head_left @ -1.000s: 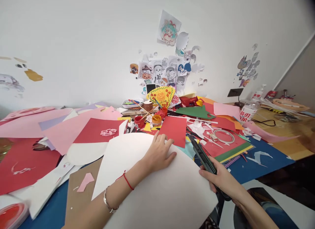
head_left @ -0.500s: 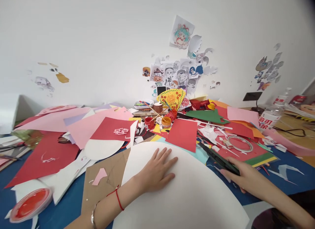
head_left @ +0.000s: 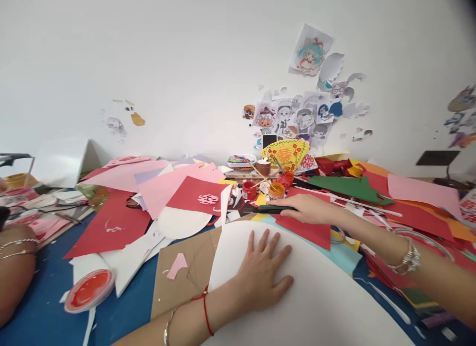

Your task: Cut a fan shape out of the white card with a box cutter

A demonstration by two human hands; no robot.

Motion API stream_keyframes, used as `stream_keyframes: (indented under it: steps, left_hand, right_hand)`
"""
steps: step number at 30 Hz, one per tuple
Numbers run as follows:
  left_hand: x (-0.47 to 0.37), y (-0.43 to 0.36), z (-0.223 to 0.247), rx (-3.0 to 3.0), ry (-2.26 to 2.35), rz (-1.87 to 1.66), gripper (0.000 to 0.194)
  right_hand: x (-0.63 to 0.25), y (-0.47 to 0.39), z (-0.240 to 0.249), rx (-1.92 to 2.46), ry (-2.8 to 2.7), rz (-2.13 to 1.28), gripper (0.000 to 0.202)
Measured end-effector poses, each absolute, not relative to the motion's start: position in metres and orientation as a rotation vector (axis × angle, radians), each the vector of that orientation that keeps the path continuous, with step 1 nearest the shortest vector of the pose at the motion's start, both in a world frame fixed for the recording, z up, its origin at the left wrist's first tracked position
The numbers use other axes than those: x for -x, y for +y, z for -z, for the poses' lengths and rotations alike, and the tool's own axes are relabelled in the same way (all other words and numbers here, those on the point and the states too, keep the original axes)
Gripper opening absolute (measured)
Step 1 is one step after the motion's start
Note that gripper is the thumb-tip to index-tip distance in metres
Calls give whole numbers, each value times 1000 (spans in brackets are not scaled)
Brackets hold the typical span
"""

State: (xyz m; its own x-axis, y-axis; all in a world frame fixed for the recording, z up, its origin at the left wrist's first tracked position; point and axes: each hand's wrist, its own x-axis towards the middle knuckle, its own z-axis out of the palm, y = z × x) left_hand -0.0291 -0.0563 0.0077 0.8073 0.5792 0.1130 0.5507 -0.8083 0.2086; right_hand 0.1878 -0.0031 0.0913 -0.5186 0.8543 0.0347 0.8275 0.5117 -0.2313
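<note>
Head view: the white sheet [head_left: 327, 286], largest of the pieces in hand, fills the lower middle of the frame, its curved upper edge facing the clutter. It looks light and smooth, likely stiff enough to lie flat but apt to slide or crease if pushed from one spot. The left hand [head_left: 260, 274] is open, fingers spread and palm down on its upper left part, gripping nothing. To lift it, I would take opposite edges with flat fingers (a pinch at one corner could leave a bend).

The brown cardboard [head_left: 163, 266], left of centre and partly beneath the sheet, seems stiffer and could be taken by its left edge. The red paper [head_left: 312, 227], right of centre, looks thin and easily creased.

Smaller is the dark tool [head_left: 266, 208], just above the sheet's top edge. The right hand [head_left: 307, 207] is closed on its right end; it seems rigid and easy to hold there (its exact kind I cannot tell). Just beyond, the little red pot [head_left: 249, 191] and orange pot [head_left: 276, 191] look open and spillable, best held around their sides.
</note>
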Motion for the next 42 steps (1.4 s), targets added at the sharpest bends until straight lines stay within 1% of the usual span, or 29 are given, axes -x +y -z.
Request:
stream_keyframes:
  steps: [3, 6, 8, 10, 12, 16, 19, 21, 24, 26, 27, 29, 32, 37, 42]
  left_hand:
    - [37, -51, -4, -2766, 1142, -306, 62]
    - [45, -43, -5, -2720, 1287, -322, 63]
    - [47, -39, -6, -2718, 1328, -340, 62]
    - [46, -38, -6, -2733, 1352, -372, 59]
    - [45, -37, -5, -2747, 1387, -399, 57]
    - [43, -38, -3, -2777, 1434, -436, 53]
    - [44, -36, -7, -2804, 1413, -539, 55]
    - [47, -34, -16, -2810, 1435, -674, 57]
    - [57, -29, -40, -2712, 1570, -956, 61]
    - [67, -27, -59, -2536, 1656, -1066, 65]
    - [72, -27, -69, -2436, 1679, -1055, 67]
    - [81, -26, -87, -2273, 1706, -918, 69]
    - [87, -25, -104, -2213, 1694, -671, 69]
    - [74, -14, -103, -2378, 1570, -420, 57]
    - [49, 6, -87, -2659, 1333, -357, 52]
  right_hand:
    - [-161, 16, -88, 1401, -2607, -335, 44]
    - [-145, 24, -79, 1387, -2441, -507, 36]
    - [-140, 24, -71, 1530, -2293, -685, 31]
    - [-139, 23, -64, 1708, -2160, -868, 29]
    - [-139, 21, -58, 1832, -2044, -1042, 30]
    - [-140, 20, -56, 1879, -1933, -1247, 43]
    - [-145, 21, -65, 1805, -1895, -1349, 43]
    - [-152, 21, -77, 1736, -1858, -1412, 43]
    - [-167, 15, -102, 1637, -1779, -1459, 46]
    - [-178, 5, -121, 1571, -1673, -1453, 48]
    - [-182, -1, -129, 1540, -1602, -1437, 49]
    - [-189, -18, -142, 1489, -1456, -1394, 51]
    - [-196, -46, -143, 1433, -1316, -1348, 51]
    - [-199, -91, -98, 1386, -1075, -1337, 46]
    - [-198, -136, -58, 1281, -835, -1306, 45]
